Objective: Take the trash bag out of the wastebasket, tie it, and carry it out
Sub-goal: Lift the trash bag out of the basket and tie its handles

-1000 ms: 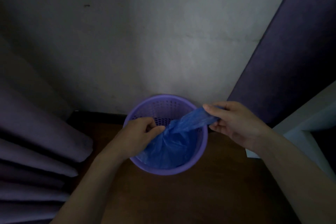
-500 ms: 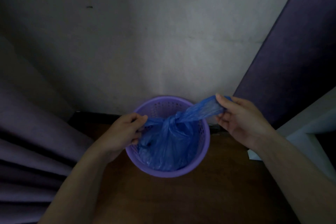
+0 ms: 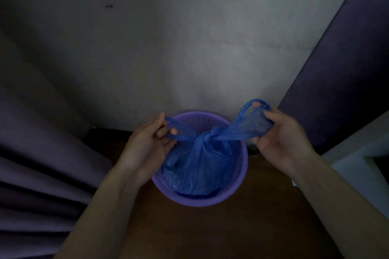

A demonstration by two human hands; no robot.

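A blue plastic trash bag [image 3: 200, 166] sits inside a round purple perforated wastebasket [image 3: 240, 181] on the brown floor. The bag's neck is twisted into a knot at its top, over the middle of the basket. Two handle loops stretch out sideways from that knot. My left hand [image 3: 145, 147] pinches the left loop at the basket's left rim. My right hand [image 3: 280, 143] grips the wider right loop just past the right rim, with fingers through the loop.
A grey wall [image 3: 189, 48] stands right behind the basket. Purple curtain folds [image 3: 42, 174] hang at the left. A dark purple panel [image 3: 341, 69] leans at the right, with a pale ledge [image 3: 357, 162] below it. Brown floor [image 3: 210, 233] lies in front.
The bag's two ends were crossed and drawn into a knot. Both hands have moved apart and upward, stretching the loops, and the bag has risen a little in the basket.
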